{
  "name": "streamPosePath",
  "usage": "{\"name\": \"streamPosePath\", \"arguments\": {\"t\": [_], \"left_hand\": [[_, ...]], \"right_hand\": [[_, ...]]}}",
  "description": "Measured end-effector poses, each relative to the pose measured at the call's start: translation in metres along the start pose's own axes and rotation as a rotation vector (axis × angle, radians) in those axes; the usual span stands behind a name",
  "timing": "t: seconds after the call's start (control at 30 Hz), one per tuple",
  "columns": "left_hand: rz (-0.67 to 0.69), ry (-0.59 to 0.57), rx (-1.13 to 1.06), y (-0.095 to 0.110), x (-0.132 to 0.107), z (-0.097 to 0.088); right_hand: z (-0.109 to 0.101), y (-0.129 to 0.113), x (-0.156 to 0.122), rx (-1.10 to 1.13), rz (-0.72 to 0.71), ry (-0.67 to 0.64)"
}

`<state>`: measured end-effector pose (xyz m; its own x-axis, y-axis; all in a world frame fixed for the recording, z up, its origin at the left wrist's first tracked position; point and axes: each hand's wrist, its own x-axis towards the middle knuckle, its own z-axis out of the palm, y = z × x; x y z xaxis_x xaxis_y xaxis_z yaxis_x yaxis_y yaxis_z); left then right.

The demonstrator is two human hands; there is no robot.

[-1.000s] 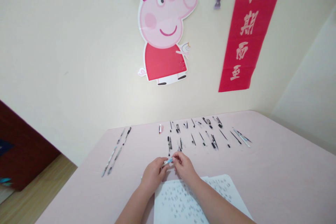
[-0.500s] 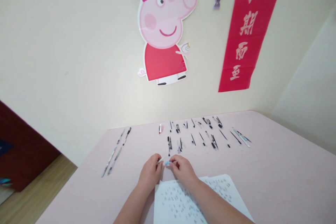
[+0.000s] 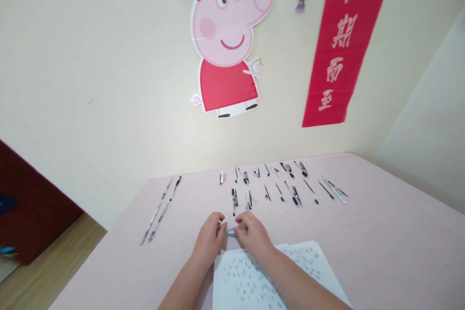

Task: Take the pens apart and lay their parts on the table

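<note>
My left hand is closed around a slim white pen piece, whose pale end points up and to the right past the fingertips. Between the two hands is a small light-blue pen part, close to the left fingertips. My right hand has its thumb at the blue part's right end. The right index finger is raised, leaving a gap above the thumb; the other fingers are hidden. Both hands are just beyond the top edge of a written paper sheet.
Several pen parts lie in two rows across the back of the pink-covered table. Two long lines of pens lie at left. A pink eraser-like item sits near the wall, which bears a pig cutout and red banner.
The blue part has moved slightly down, nearer the table. My right index finger has lifted away from the thumb. The white piece in my left hand has tilted up a little.
</note>
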<state>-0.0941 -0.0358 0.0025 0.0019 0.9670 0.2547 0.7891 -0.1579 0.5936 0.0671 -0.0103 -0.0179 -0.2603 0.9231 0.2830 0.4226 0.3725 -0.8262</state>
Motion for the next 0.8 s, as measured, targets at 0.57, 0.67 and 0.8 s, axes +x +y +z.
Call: {"name": "streamPosePath", "arguments": {"t": [0.57,0.67,0.8], "left_hand": [[0.000,-0.044,-0.211,0.015,-0.002,0.007],[-0.018,-0.023,-0.162,0.013,-0.001,0.006],[0.028,-0.019,-0.148,0.014,0.000,0.002]], "right_hand": [[-0.004,-0.002,0.012,0.700,0.198,-0.001],[-0.005,-0.002,0.013,0.754,0.266,-0.008],[-0.006,-0.003,0.013,0.802,0.300,-0.021]]}}
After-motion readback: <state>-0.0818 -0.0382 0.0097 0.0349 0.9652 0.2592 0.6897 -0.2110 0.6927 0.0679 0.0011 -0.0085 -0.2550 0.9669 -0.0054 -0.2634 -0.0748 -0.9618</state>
